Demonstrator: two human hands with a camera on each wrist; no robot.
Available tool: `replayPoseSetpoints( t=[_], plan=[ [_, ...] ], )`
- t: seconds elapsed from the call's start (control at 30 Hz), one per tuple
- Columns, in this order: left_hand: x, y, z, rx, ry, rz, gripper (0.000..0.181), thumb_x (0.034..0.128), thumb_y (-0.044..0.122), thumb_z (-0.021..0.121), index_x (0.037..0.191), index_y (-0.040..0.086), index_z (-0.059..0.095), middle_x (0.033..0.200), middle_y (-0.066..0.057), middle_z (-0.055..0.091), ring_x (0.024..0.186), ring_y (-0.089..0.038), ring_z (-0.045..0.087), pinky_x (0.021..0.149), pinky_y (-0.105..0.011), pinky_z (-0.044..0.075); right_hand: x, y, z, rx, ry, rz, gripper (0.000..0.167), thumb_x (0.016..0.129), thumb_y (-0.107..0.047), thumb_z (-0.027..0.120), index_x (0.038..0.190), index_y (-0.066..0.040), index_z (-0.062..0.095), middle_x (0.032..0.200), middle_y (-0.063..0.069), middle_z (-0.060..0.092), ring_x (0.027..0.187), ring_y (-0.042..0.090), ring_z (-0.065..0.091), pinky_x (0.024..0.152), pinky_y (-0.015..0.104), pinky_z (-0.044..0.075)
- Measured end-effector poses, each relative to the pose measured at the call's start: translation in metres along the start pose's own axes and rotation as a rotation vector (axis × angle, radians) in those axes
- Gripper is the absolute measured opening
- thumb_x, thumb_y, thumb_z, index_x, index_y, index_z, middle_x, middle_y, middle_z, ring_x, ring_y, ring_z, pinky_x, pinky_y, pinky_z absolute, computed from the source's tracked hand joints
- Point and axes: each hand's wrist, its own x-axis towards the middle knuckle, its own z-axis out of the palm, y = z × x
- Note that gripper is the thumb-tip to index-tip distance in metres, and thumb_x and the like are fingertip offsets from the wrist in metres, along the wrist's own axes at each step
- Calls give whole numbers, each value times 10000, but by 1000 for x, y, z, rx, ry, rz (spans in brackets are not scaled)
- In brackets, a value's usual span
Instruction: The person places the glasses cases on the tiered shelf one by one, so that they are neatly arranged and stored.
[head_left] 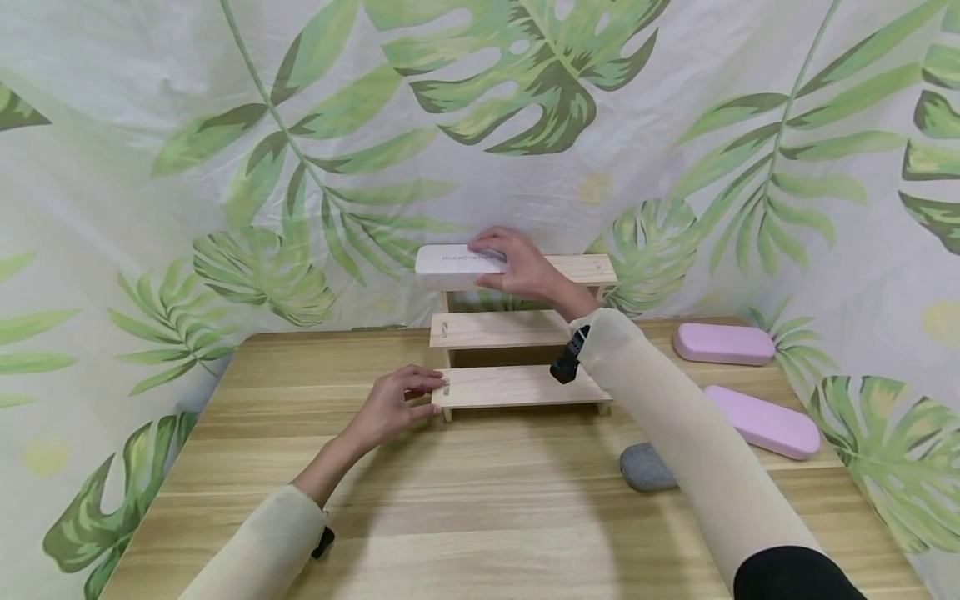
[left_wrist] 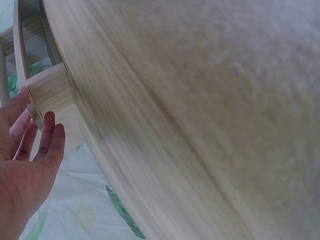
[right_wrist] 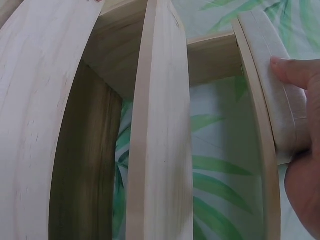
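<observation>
On the left part of the top tier of a three-tier wooden step rack (head_left: 517,386) lies a white glasses case (head_left: 453,265) with dark lettering. My right hand (head_left: 517,267) holds the right end of this case from above, thumb on the near side and fingers over the far side. In the right wrist view the thumb presses the white case (right_wrist: 272,90), which rests along the top board. My left hand (head_left: 397,398) pinches the left end of the lowest board, thumb at its front corner. The left wrist view shows some fingertips standing free of the wood.
Two pink glasses cases (head_left: 724,344) lie on the right side of the wooden table (head_left: 315,392). A grey case (head_left: 647,467) is partly hidden under my right forearm. Behind the table hangs a leaf-patterned curtain (head_left: 525,192).
</observation>
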Motion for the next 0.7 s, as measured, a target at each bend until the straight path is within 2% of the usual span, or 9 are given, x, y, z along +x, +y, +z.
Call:
replayPoseSetpoints(
  t=[0.43,0.7],
  plan=[
    [-2,0,0,5,-4,8,409,846,2,878,1239,10,766,1319,-141,698,1139,-339,709,1004,-393,629,2,1,7,3,32,-22,533,926,-241,848,1387,-28,687,1433,116,668,1378,295,551,1268,422,352],
    [2,-1,-1,4,-8,8,413,852,5,873,1249,18,762,1324,-133,697,1148,-343,708,1012,-405,625,1,-2,7,-10,36,23,529,951,-262,820,1420,-68,673,1479,78,640,1414,280,502,1267,504,319]
  ],
)
